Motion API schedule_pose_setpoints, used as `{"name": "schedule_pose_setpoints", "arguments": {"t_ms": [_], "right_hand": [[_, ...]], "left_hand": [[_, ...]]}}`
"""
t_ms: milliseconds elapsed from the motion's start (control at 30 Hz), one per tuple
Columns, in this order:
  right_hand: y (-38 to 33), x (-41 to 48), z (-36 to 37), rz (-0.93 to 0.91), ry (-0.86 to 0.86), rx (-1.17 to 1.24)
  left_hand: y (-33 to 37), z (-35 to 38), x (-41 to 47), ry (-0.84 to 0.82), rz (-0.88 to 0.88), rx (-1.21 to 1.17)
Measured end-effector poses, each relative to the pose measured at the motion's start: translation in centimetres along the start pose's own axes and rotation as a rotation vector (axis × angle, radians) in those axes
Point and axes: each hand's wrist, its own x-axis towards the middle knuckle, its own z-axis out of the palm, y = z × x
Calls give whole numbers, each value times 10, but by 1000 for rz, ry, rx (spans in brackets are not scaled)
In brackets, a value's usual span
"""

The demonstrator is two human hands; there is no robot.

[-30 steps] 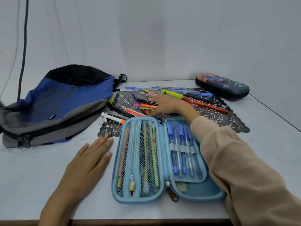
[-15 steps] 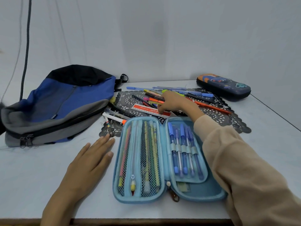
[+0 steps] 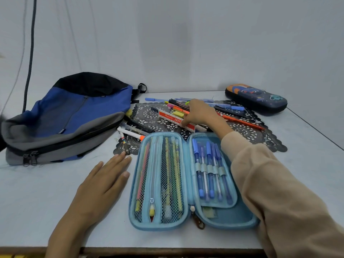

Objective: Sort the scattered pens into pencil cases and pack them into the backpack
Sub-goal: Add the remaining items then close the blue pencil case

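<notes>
An open light blue pencil case (image 3: pixel 242 218) lies in front of me, with pencils behind mesh on its left half and blue pens (image 3: pixel 208 170) in loops on its right. Behind it, scattered pens (image 3: pixel 229 107) lie on a black lace mat (image 3: pixel 150 114). My right hand (image 3: pixel 200 114) reaches over the pile and grips a bunch of coloured pens (image 3: pixel 176 106) that fan out to its left; its fingertips touch a red and white ruler (image 3: pixel 170 116). My left hand (image 3: pixel 102 185) rests flat on the table left of the case. The blue and grey backpack (image 3: pixel 74 116) lies at the left, zipped.
A shut dark pencil case (image 3: pixel 256 98) with a cartoon print sits at the back right. A long orange pencil (image 3: pixel 242 121) lies on the mat's right part. White markers (image 3: pixel 130 134) lie between backpack and mat. The table's front edge (image 3: pixel 149 250) is near me.
My right hand has gathered several pens out of the pile and shifted them right and back, uncovering the ruler. My left hand has stayed put.
</notes>
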Motion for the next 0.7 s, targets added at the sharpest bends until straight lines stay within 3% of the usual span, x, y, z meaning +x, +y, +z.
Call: {"name": "schedule_pose_setpoints", "arguments": {"t_ms": [133,233,433,700], "right_hand": [[-6,-7,-1,-46,-81,70],[-5,-8,-1,-49,-153,302],[4,-3,-11,-122,29,952],[0,-17,-34,-92,181,1371]], "left_hand": [[0,-1,0,-2,0,2],[0,-1,0,-6,1,4],[0,-1,0,-5,0,12],[-1,-2,0,-10,2,-1]]}}
